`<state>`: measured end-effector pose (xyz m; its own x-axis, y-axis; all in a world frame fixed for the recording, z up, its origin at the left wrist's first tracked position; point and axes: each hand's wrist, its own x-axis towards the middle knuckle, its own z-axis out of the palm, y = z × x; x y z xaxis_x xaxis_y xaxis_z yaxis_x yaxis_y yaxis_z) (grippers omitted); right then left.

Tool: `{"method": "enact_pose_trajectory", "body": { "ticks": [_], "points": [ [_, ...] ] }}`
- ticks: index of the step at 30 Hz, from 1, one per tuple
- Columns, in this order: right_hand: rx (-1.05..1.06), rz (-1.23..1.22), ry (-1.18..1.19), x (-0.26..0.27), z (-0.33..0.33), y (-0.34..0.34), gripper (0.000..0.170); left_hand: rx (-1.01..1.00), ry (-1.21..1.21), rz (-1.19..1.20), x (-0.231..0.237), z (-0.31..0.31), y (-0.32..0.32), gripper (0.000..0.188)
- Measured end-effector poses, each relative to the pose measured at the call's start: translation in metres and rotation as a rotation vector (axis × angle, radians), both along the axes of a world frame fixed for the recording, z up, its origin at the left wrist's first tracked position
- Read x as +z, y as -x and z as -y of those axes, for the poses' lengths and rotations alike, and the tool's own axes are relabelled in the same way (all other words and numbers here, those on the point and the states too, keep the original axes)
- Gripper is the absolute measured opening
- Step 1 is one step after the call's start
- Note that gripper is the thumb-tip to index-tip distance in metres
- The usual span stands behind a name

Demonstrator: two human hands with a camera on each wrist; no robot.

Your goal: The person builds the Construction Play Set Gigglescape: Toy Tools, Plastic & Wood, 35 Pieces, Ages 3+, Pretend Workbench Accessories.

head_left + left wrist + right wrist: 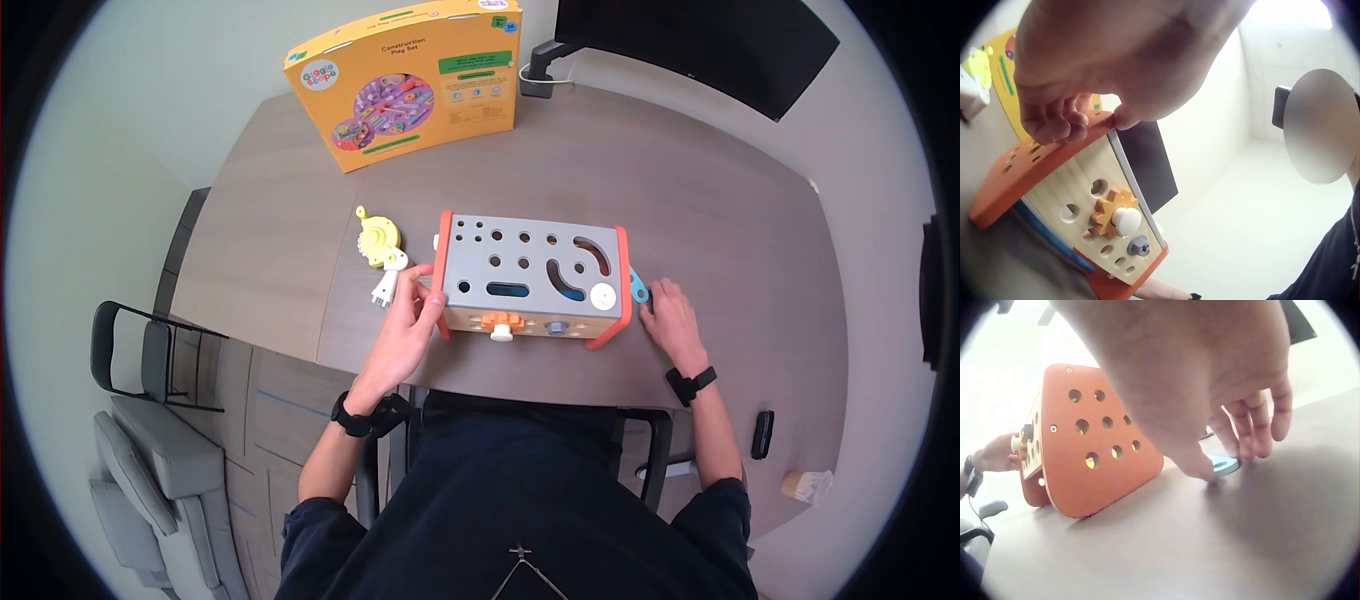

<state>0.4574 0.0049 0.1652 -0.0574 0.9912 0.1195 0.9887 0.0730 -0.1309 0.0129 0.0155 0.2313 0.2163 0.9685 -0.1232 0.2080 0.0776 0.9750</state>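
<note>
A toy workbench (pixel 525 255) with a grey, hole-pierced top and orange end panels stands on the table. My left hand (pixel 402 325) grips its left end panel (pixel 1054 162), fingers on one side and thumb at the top edge. On the wooden front are an orange gear (pixel 1107 212) with a white knob (pixel 1127 222) and a grey bolt (pixel 1139 245). Beyond the right end panel (pixel 1094 462), my right hand (pixel 672 322) pinches a flat teal strip (pixel 639 287) with holes between thumb and fingers, low over the table. The hand partly hides the strip (pixel 1225 464).
Left of the workbench lie a yellow-green geared piece (pixel 380 240) and a white pronged piece (pixel 390 280). A yellow play-set box (pixel 410 90) stands at the back, near a monitor (pixel 700 50). A black case (pixel 763 434) and a cup (pixel 806 487) are at the right.
</note>
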Motion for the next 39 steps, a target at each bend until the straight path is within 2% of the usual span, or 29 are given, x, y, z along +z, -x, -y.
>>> {"method": "enact_pose_trajectory", "body": {
  "ticks": [9,13,17,20,24,30,39],
  "points": [
    [-0.153,-0.019,-0.048,-0.01,-0.007,0.012,0.027,0.001,0.013,0.026,0.0,0.003,-0.003,0.044],
    [-0.338,-0.116,-0.11,0.027,-0.003,0.017,0.03,0.005,-0.005,0.046,-0.005,0.002,-0.004,0.044],
    [-0.425,-0.378,-0.231,0.092,0.011,0.042,0.035,0.003,-0.021,0.07,-0.009,0.004,-0.007,0.045],
    [-0.169,-0.48,-0.372,0.12,0.026,0.078,0.034,-0.002,-0.021,0.04,-0.01,0.005,-0.009,0.046],
    [0.248,-0.345,-0.338,0.127,0.035,0.148,0.033,-0.024,0.008,0.039,-0.005,0.007,-0.011,0.044],
    [0.406,-0.347,-0.242,0.107,0.01,0.201,0.036,-0.032,0.011,0.043,0.0,0.01,-0.008,0.044],
    [0.431,-0.397,-0.233,0.099,0.001,0.204,0.036,-0.001,-0.035,0.054,-0.001,-0.003,-0.005,0.042]
  ]
}}
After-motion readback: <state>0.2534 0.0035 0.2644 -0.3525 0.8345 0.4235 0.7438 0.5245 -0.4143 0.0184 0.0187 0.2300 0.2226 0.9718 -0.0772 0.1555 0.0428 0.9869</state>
